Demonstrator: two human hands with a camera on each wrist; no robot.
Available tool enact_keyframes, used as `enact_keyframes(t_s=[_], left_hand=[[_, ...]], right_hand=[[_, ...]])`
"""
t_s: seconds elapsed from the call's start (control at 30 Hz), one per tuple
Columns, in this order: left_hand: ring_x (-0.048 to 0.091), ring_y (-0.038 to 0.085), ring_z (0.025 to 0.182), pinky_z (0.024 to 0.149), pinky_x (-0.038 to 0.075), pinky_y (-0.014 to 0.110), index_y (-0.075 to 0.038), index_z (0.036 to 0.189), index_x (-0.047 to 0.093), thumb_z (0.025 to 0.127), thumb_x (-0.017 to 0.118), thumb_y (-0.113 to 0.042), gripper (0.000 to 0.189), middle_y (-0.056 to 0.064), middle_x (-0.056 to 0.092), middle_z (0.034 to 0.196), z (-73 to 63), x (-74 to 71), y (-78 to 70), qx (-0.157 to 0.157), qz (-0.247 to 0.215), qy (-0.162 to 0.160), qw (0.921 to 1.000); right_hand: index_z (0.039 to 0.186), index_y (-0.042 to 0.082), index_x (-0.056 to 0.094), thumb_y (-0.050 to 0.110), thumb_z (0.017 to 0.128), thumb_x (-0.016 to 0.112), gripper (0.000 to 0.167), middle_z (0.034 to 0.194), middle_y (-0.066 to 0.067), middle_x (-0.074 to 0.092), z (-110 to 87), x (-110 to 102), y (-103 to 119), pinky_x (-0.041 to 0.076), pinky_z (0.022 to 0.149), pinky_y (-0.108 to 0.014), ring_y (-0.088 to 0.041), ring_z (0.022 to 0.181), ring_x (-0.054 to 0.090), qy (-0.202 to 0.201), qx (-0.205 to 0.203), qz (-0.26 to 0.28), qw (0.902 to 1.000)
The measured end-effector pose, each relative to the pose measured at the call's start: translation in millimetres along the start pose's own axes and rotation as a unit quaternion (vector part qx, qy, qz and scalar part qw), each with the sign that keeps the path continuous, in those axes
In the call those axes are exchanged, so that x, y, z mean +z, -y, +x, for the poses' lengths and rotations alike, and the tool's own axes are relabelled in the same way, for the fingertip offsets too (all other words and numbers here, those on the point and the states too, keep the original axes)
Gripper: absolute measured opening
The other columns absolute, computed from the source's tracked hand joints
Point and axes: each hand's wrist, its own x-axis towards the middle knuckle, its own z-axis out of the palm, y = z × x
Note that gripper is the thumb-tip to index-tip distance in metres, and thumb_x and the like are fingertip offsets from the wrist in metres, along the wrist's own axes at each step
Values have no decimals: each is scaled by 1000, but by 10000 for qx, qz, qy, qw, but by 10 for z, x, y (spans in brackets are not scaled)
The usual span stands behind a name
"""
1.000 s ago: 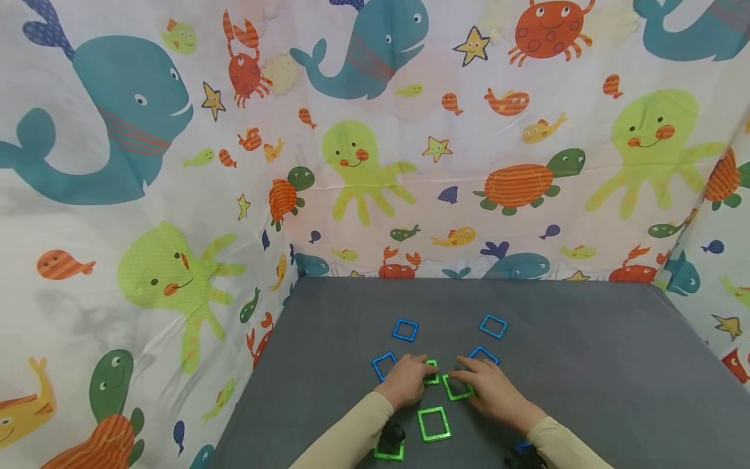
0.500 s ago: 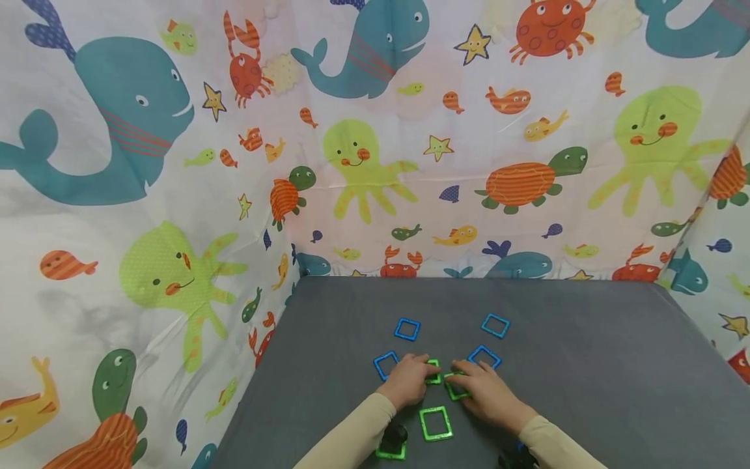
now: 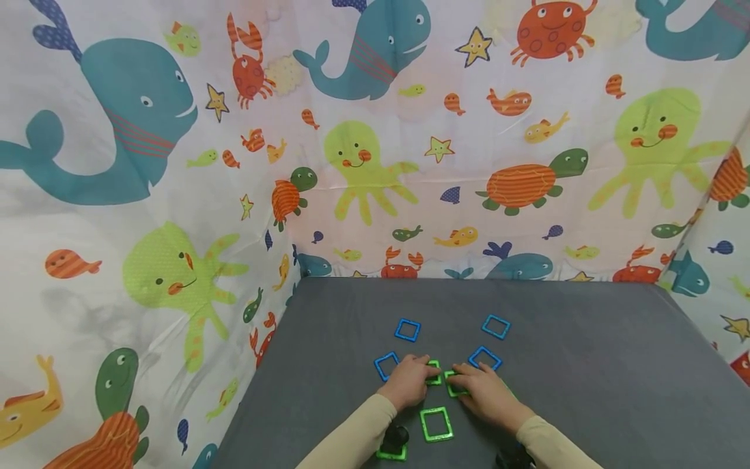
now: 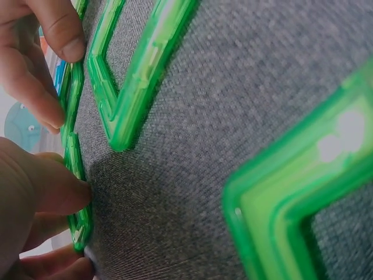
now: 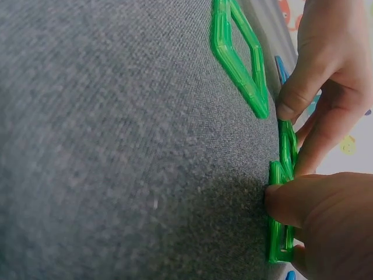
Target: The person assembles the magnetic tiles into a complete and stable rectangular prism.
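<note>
Clearly the sea-creature backdrop (image 3: 457, 130) is the biggest thing, rising well beyond both grips, and the grey table (image 3: 586, 365) spreads beneath and around them. On it the right hand (image 3: 487, 391) and left hand (image 3: 407, 381) work just beside each other, each pinching a frame between thumb and fingers. The right green frame (image 5: 274, 236) is in the right hand's pinch, the left green frame (image 5: 284, 149) in the left's, with a narrow gap between them from above. A third green frame (image 3: 433, 410) lies nearer the person, below the space between the grips; a fourth, partly hidden, sits under the left forearm. Four blue frames (image 3: 411, 321) lie beside and beyond the grips.

The step looks like bringing the two held frames side to side. For that, I'd keep the left pinch firm as the anchor and slide only the right frame, pushing it slightly away from the person, since it sits a little nearer. Turn it until the facing sides run parallel, and draw the fingertips back from those sides before they meet.
</note>
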Motion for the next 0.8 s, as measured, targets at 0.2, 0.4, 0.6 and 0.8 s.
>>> enact_keyframes(t_s=[0.2,0.4,0.6,0.8], left_hand=[[66,31,115,95,57,35,-30,127,74,87,68,-4,48,10,68,136,-2,38,20,120,110,-173,9997],[66,31,113,94,58,34,-32,127,74,88,69,-6,47,10,67,136,-2,30,18,83,162,-163,9997],[65,32,118,95,58,35,-31,129,72,91,67,-3,47,11,66,139,-25,-1,7,-27,-37,-105,9999],[65,32,119,95,58,34,-31,130,72,92,69,-6,46,10,65,140,-27,-9,8,-27,-9,-84,10000]], right_hand=[[116,11,76,11,84,81,33,125,-19,71,42,23,10,48,95,-69,-39,114,69,-127,110,-65,9998],[116,12,76,13,83,82,33,125,-18,72,84,49,4,49,94,-68,-38,113,69,-138,209,-141,9996],[116,11,76,11,83,82,34,123,-20,71,145,77,2,50,93,-68,-38,113,69,-213,218,-174,9994],[116,9,76,8,83,81,33,124,-23,71,188,83,48,47,96,-71,-40,115,68,-177,378,-95,9991]])
